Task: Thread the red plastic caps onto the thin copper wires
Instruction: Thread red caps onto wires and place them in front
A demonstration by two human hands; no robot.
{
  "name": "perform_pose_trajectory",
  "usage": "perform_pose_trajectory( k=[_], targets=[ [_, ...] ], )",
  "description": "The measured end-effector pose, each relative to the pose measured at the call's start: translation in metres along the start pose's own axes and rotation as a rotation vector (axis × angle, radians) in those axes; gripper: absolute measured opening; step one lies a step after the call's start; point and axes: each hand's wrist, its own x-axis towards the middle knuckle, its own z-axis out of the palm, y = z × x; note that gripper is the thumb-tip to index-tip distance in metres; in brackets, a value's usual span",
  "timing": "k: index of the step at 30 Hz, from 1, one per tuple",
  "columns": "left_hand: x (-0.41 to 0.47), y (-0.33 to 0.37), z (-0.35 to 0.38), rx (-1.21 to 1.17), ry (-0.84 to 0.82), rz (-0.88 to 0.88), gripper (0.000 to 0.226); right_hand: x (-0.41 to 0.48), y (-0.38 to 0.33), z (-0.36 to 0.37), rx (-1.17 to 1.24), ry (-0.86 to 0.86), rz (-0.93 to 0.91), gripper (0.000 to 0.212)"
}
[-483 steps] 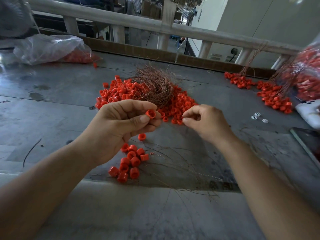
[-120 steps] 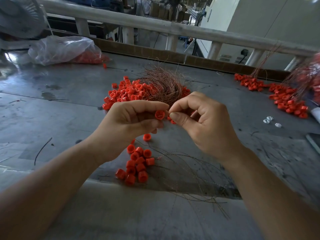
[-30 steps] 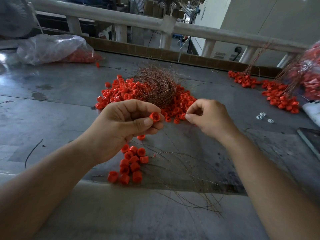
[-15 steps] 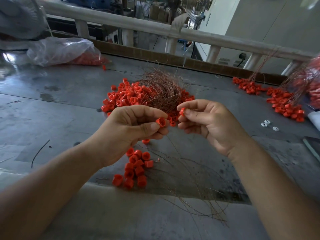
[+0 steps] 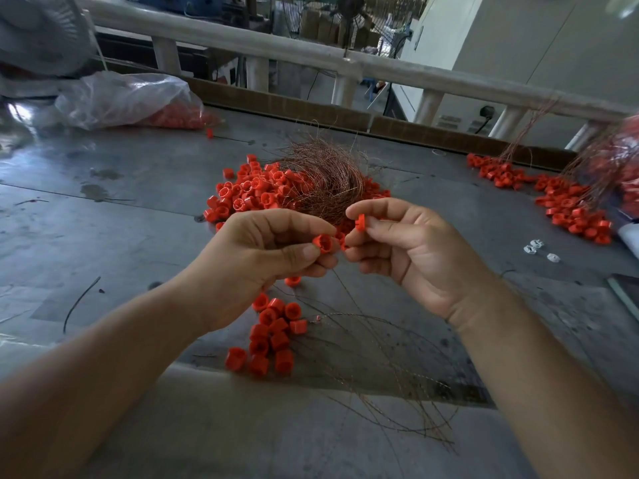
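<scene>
Grey, stained desk (image 5: 103, 219). White railing (image 5: 242, 39) behind it, cartons beyond. Clear plastic bag (image 5: 121, 98) of caps far left. Copper wire bundle (image 5: 321, 178) lies on the red cap pile (image 5: 249, 191), centre. Left hand (image 5: 256, 257): fingers pinch one cap (image 5: 323, 243). Right hand (image 5: 415, 250): fingers pinch second cap (image 5: 360, 223), just beside the first.

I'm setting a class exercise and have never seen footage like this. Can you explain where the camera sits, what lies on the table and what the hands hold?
No machine here: a person works bare-handed, filmed by a head-worn camera looking down. On the grey table lie a pile of red caps, a tangle of copper wire, and nearer, a small cluster of caps beside loose wires. The left hand pinches one red cap; the right hand pinches a second cap.
</scene>
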Motion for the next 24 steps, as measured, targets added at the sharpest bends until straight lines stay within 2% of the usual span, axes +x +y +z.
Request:
perform_pose_trajectory(
  k=[10, 13, 16, 19, 24],
  targets=[
    [-0.001, 0.004, 0.002, 0.005, 0.039, -0.022, 0.025, -0.001, 0.002, 0.003, -0.045, -0.043, -0.012, 0.020],
    [0.000, 0.003, 0.002, 0.013, 0.094, -0.025, 0.025, -0.002, 0.006, 0.008, -0.306, 0.018, -0.173, 0.013],
    [0.001, 0.003, 0.003, 0.010, 0.137, -0.021, 0.027, -0.003, 0.011, 0.016, -0.501, 0.058, -0.329, 0.025],
    [0.001, 0.003, 0.003, 0.001, 0.153, -0.016, 0.025, -0.004, 0.014, 0.020, -0.711, 0.113, -0.467, 0.026],
    [0.002, 0.001, 0.004, 0.038, 0.151, -0.018, 0.021, -0.004, 0.019, 0.022, -0.789, 0.182, -0.542, 0.027]
  ],
)
